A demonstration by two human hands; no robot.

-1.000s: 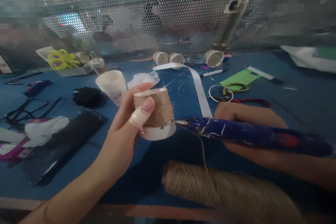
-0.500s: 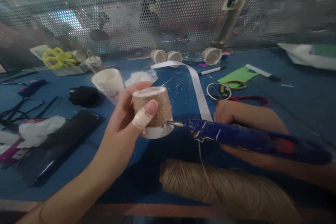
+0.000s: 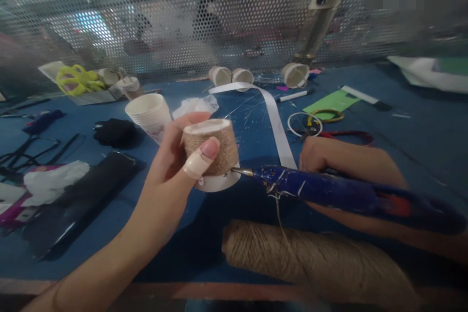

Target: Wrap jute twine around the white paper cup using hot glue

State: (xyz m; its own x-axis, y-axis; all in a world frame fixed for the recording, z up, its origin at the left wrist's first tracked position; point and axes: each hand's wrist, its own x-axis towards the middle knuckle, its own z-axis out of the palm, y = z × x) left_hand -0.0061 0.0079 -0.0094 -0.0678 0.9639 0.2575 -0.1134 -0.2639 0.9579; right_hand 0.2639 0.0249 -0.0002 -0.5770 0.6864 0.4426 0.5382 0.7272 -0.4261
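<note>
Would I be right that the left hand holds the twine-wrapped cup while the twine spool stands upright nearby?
No: the head view shows the twine spool lying on its side; the left hand does hold the twine-wrapped cup.

Both hands (image 3: 175,165) (image 3: 340,158) in curled grips

The person's left hand (image 3: 171,175) grips a twine-wrapped cup (image 3: 226,152), white surface exposed below the wrapping. The right hand (image 3: 343,158) holds a blue glue gun (image 3: 332,192); its metal nozzle (image 3: 244,171) points at the wrapping's lower edge. A twine spool (image 3: 263,251) lies on its side, near the table edge. Stacked paper cups (image 3: 149,116) stand behind the left hand; a white strip (image 3: 277,126) extends across the blue table (image 3: 179,263).
</note>
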